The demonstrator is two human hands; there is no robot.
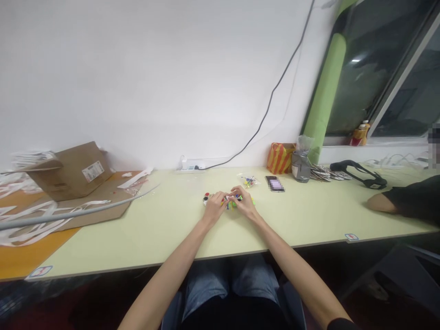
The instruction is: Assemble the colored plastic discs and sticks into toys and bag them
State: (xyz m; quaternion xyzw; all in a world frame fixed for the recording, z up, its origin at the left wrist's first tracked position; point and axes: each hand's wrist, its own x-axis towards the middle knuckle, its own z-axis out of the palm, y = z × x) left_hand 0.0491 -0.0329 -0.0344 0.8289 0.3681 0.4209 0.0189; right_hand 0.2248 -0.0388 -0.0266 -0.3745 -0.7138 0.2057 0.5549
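Observation:
Both hands meet over a cluster of small bright plastic pieces on the pale green table. The fingers of my left hand are bent and pressed together at the cluster's left side. Opposite it, my right hand curls in with thumb and fingertips close together. Whatever sits between the fingertips is too small to make out. Small round red and black pieces lie just left of my left hand. Behind my right hand rests a clear bag with coloured pieces.
A phone, striped bag and grey container stand toward the back right. Farther right are a black head strap and another person's arm. An open cardboard box and grey tube occupy the left.

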